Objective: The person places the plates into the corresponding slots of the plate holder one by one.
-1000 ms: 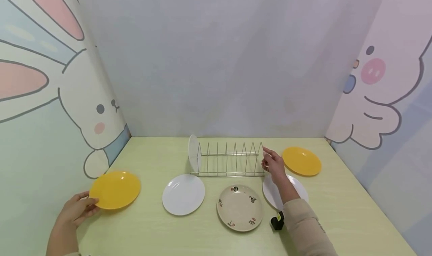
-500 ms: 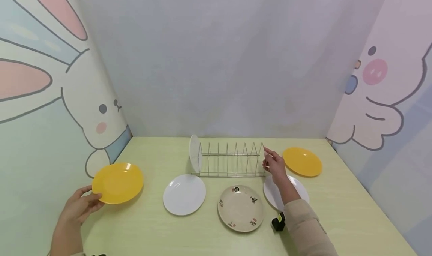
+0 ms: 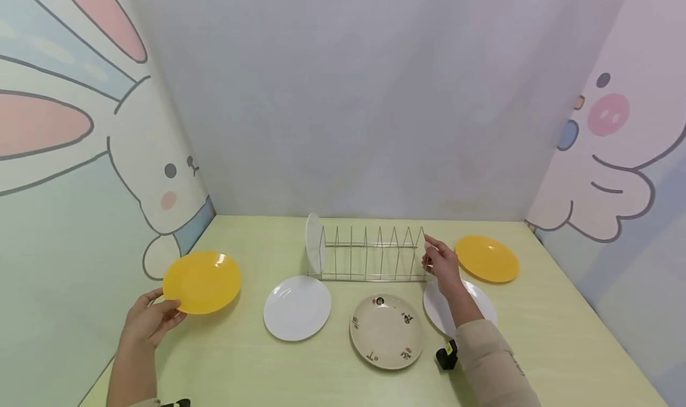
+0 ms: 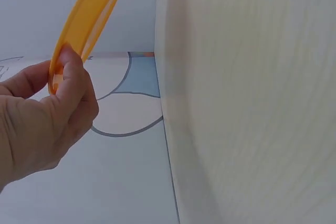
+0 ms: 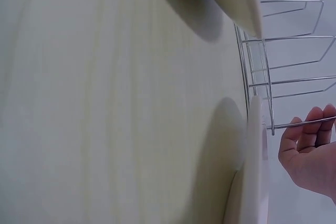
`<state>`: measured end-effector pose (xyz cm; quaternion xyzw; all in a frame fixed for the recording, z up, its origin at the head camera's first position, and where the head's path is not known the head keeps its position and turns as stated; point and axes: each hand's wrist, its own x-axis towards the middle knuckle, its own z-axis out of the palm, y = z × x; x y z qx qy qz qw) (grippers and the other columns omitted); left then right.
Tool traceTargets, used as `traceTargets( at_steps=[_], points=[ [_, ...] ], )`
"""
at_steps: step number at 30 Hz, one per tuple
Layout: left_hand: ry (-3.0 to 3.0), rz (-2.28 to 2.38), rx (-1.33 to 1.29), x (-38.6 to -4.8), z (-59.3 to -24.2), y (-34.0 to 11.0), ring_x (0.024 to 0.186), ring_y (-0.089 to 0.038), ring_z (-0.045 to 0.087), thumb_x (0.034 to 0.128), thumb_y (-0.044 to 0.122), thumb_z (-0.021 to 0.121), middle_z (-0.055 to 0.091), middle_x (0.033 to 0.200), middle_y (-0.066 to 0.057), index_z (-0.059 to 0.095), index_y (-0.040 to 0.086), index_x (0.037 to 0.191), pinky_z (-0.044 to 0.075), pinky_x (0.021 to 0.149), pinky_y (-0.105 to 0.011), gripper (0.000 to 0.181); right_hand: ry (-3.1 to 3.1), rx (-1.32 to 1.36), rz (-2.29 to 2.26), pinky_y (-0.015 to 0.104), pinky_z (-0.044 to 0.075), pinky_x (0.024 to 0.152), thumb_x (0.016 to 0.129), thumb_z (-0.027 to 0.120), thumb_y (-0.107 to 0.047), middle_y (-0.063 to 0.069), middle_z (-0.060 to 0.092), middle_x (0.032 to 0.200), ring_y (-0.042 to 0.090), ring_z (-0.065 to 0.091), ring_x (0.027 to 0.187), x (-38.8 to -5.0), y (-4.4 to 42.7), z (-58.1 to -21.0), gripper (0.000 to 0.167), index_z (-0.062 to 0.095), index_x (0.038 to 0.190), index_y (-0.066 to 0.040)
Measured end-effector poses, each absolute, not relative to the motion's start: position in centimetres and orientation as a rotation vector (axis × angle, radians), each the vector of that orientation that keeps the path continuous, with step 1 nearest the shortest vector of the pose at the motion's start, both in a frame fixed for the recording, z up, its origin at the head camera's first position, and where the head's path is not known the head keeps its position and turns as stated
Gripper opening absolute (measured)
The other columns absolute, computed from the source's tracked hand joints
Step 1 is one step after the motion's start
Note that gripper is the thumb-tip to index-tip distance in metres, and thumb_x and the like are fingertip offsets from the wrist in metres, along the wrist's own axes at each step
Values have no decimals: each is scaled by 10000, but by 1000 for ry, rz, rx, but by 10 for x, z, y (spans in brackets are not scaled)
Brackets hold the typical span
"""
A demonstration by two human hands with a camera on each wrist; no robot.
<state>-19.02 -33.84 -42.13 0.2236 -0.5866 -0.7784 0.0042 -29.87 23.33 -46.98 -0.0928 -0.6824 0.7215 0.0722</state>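
My left hand (image 3: 150, 320) pinches the near-left rim of a yellow plate (image 3: 202, 282), thumb on top and fingers below. The plate is raised above the table's left side, and the left wrist view shows it tilted. At the back centre stands a wire dish rack (image 3: 370, 277) with a white plate (image 3: 314, 244) upright in its leftmost slot. My right hand (image 3: 442, 265) holds the rack's right end, its fingers curled at the end wire (image 5: 299, 124) in the right wrist view.
On the table (image 3: 241, 371) lie a white plate (image 3: 297, 308), a beige patterned plate (image 3: 387, 332) and another white plate (image 3: 479, 303), partly under my right forearm. A second yellow plate (image 3: 486, 258) lies at the far right. Walls enclose the back and sides.
My left hand has lifted the yellow plate and carried it rightward and toward the back. My right hand keeps its hold on the rack. The head view has shifted slightly.
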Motion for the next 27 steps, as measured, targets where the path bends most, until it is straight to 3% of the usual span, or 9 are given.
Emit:
traceTargets(
  at_steps=[12,20,27],
  points=[
    [-1703,-2440,701,-199,-413,-308,760,-126,617,843,-95,586,444,1042,-29,381,204,1111,537,709,-310,451,-2027,-278,2175,299,504,642,963,526,-248,41,519,741,143,504,659,-298,235,-469,383,514,1325,-126],
    [-1739,-2459,566,-207,-401,-285,757,-138,631,857,-88,585,563,888,-6,371,185,1109,541,698,-306,429,-2033,-282,2151,328,503,645,970,512,-238,42,513,724,151,500,644,-298,236,-468,379,510,1329,-116],
    [-1755,-2474,430,-208,-397,-266,779,-138,627,868,-77,579,552,920,-26,341,178,1119,538,712,-310,430,-2043,-256,2157,307,498,629,969,511,-240,42,512,721,156,497,644,-298,234,-470,401,492,1344,-96]
  ],
)
